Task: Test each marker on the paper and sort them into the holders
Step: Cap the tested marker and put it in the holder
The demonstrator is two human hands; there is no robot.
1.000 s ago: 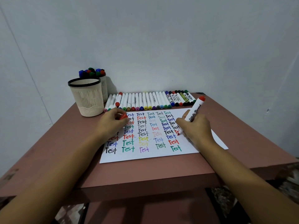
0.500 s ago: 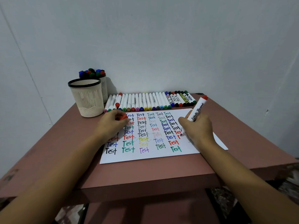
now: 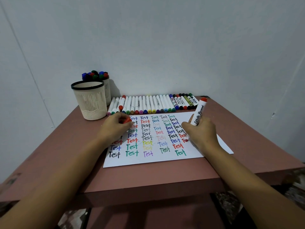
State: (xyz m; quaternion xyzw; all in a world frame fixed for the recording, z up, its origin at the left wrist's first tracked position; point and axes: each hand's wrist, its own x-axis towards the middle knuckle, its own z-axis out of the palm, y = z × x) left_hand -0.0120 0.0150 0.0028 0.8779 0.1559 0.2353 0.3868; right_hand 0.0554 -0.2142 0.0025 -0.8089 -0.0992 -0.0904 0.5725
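- Paper (image 3: 165, 160) sits mid-table (image 3: 247, 146), near the front edge, covered in columns of coloured "Test" marks.
- Two mesh holders at far-left corner: front holder (image 3: 90, 103) shows no contents from this angle, rear holder (image 3: 107, 91) packed with capped markers.
- Marker row (image 3: 148, 104) lies along the far edge, just behind the paper.
- Right hand (image 3: 201, 133) on the paper's right side, fingers wrapped around red whiteboard marker (image 3: 198, 114); barrel tilted, tip down at the rightmost red marks.
- Left hand (image 3: 115, 126) rests on the paper's far-left part, fingers curled, pinching red cap (image 3: 127, 120).
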